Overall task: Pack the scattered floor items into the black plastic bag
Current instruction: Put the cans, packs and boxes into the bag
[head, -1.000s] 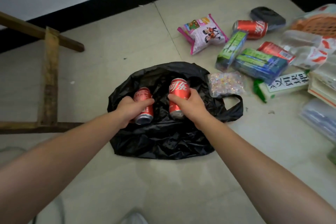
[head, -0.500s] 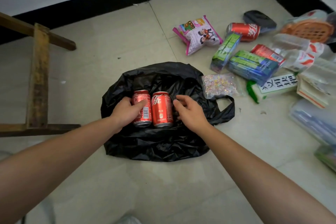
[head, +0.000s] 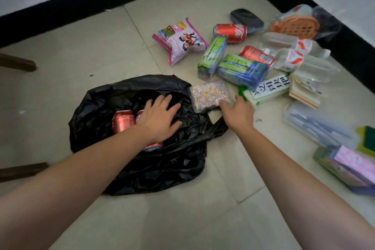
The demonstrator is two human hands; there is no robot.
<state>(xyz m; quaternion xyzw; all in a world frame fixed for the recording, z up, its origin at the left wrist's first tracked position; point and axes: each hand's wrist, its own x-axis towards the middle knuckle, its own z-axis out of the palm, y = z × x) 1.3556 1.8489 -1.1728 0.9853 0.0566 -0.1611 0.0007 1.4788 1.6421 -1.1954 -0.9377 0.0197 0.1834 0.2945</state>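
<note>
The black plastic bag (head: 154, 164) lies open on the tiled floor. Two red cans sit side by side in it: one (head: 122, 121) in plain sight, the other (head: 152, 145) mostly under my wrist. My left hand (head: 160, 116) rests flat over the bag and that second can, fingers spread, holding nothing. My right hand (head: 237, 112) is just right of the bag, fingertips touching the near edge of a clear packet of sparkly candies (head: 209, 94); its fingers are apart.
Scattered at the right are a pink snack bag (head: 180, 40), a red cola can (head: 231, 32), green boxes (head: 241, 69), a white box (head: 267, 89), water bottles (head: 290, 51), an orange basket (head: 294, 26) and a clear case (head: 316, 126). Wooden legs (head: 22, 170) stand at left.
Both hands let go of the two cans, which now lie in the bag. My right hand moved right to the candy packet; my left hand spread flat over the bag.
</note>
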